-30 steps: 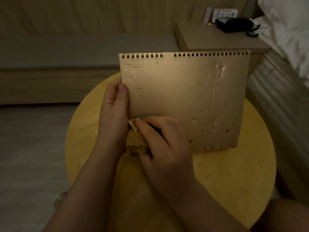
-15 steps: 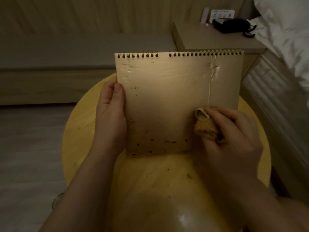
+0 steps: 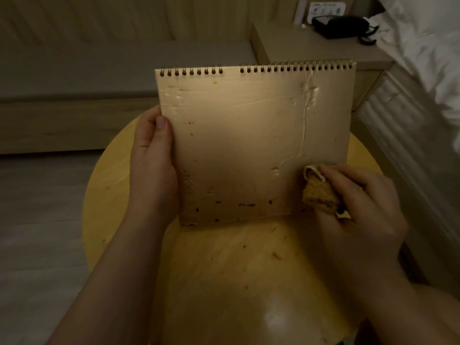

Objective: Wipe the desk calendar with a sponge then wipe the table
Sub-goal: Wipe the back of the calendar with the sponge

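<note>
Gripped at its left edge by the left hand [image 3: 153, 165], the desk calendar [image 3: 251, 145] is held upright with its bottom edge resting on the round wooden table [image 3: 224, 270]; the thumb is laid flat on the near face and the fingers are wrapped behind the board. A folded brown sponge [image 3: 317, 192] is clenched in the curled fingers of the right hand [image 3: 361, 205] and is pressed against the lower right corner of the calendar's face. Dark specks are seen along the lower part of that face, and a raised pale streak runs down its right side. A spiral binding is carried along the top edge. More specks and smears are scattered over the tabletop in front of the calendar. Behind, a dark object [image 3: 341, 27] with a cord is seen on a low wooden shelf [image 3: 311, 49], and white bedding [image 3: 423, 46] lies at the upper right.
</note>
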Available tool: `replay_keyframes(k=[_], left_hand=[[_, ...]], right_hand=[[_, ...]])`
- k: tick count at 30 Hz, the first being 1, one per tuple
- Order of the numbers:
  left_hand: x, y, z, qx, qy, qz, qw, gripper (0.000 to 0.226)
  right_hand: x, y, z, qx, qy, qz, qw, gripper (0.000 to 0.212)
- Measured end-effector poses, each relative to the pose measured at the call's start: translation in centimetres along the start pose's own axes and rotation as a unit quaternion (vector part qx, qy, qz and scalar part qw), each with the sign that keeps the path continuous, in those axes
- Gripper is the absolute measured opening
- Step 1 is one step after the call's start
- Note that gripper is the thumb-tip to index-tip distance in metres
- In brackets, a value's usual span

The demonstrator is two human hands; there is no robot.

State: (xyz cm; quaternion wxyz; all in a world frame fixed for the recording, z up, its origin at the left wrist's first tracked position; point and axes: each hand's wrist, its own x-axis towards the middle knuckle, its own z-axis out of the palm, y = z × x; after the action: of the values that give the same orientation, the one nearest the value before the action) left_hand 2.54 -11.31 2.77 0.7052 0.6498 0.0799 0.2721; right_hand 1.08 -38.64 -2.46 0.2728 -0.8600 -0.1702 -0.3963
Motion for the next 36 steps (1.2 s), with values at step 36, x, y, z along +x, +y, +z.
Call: replay_keyframes(k=[36], left_hand=[[-0.1, 0.2, 0.0, -0.012, -0.002, -0.004, 1.0, 0.033]], right_hand=[[0.1, -1.8, 0.1, 0.001, -0.043, -0.015, 0.999, 0.031]])
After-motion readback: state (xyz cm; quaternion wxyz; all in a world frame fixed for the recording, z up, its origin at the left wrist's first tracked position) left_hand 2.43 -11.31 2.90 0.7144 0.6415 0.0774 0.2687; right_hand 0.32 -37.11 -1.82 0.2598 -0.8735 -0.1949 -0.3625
